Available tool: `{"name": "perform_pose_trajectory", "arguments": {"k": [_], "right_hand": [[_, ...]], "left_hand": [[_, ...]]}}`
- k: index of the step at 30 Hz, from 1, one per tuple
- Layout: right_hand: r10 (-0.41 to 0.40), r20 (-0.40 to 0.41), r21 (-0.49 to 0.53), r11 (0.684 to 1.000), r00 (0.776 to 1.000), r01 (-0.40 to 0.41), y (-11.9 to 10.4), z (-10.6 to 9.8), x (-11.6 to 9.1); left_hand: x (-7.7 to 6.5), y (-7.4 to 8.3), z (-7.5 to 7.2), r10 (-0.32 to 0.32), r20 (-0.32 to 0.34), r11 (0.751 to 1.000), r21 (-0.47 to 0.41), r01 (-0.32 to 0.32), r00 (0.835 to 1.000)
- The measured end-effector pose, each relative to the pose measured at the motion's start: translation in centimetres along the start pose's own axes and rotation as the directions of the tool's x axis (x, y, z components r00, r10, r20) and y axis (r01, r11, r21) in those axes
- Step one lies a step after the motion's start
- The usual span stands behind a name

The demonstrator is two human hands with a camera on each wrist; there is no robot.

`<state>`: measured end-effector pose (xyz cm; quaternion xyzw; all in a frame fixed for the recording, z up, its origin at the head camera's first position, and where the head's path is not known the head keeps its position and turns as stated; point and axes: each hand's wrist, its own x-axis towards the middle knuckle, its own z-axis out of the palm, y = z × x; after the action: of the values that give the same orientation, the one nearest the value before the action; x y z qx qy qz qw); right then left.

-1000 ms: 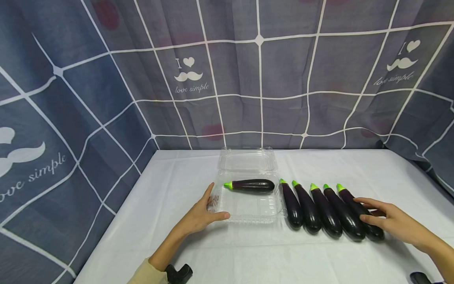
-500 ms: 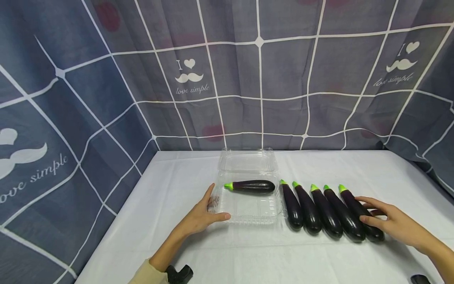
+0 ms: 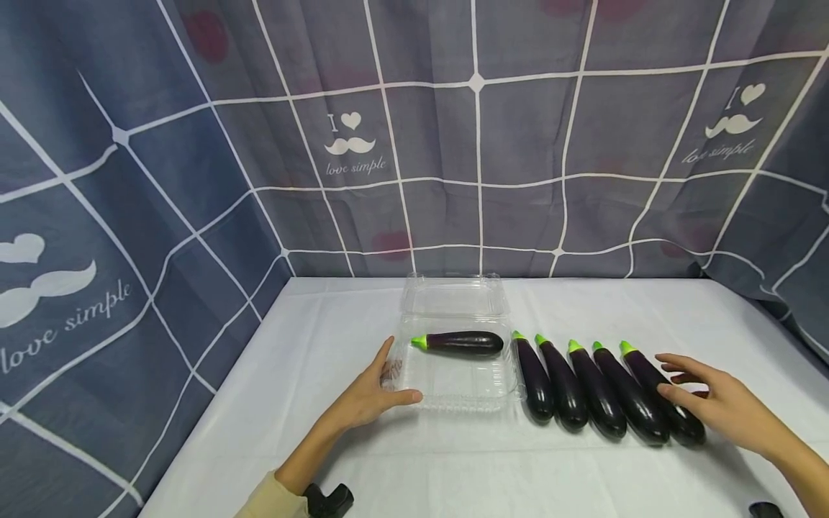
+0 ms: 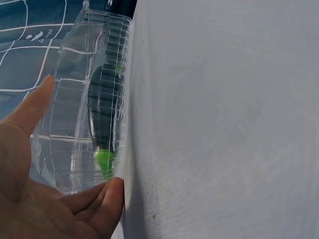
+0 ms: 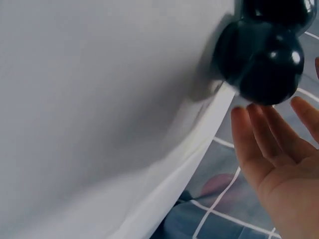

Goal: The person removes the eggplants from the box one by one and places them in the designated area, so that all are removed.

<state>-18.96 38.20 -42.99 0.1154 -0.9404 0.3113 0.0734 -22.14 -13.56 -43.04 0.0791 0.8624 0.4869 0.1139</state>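
A clear plastic clamshell box [image 3: 453,385] lies with its lid folded back, and one eggplant [image 3: 466,343] lies crosswise inside, green stem end to the left. My left hand [image 3: 369,396] rests at the box's left front corner, thumb and fingers spread. In the left wrist view the fingertips [image 4: 115,186] touch or nearly touch the clear wall, with the green stem [image 4: 104,160] showing through it. My right hand [image 3: 725,403] hovers by the rightmost eggplant [image 3: 686,424], fingers loosely bent and holding nothing. In the right wrist view its fingertips [image 5: 239,113] are close to the eggplant's rounded end [image 5: 264,64]; contact is unclear.
Several eggplants [image 3: 596,396] lie slanted side by side right of the box on the white cloth [image 3: 492,475]. The transparent lid [image 3: 456,296] lies towards the back. A grey checked curtain [image 3: 518,144] encloses the back and sides.
My right hand has drawn back slightly to the right from the rightmost eggplant. The left hand and box stay put, while the head view has tilted a little.
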Motion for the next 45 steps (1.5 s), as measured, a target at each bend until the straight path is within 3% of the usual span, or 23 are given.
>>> {"name": "perform_pose_trajectory", "arguments": {"k": [9,20,30,45], "right_hand": [[-0.036,-0.026,-0.032,0.999,0.999,0.035,-2.6,0.5,2.1],[-0.186,-0.012,-0.06,0.981,0.983,0.185,-7.3,1.8,4.4],[-0.288,0.048,0.053,0.957,0.956,0.285,-11.7,3.8,6.3],[-0.348,0.117,0.135,0.933,0.93,0.332,-16.1,8.8,8.6]], "left_hand": [[0.0,0.1,-0.1,0.006,-0.001,1.0,-0.015,-0.006,1.0],[0.1,0.1,-0.1,0.01,0.001,1.0,-0.011,-0.01,1.0],[0.0,-0.1,0.0,-0.008,0.004,1.0,-0.019,0.008,1.0],[-0.1,-0.1,0.0,0.003,0.005,1.0,-0.028,-0.002,1.0]]}}
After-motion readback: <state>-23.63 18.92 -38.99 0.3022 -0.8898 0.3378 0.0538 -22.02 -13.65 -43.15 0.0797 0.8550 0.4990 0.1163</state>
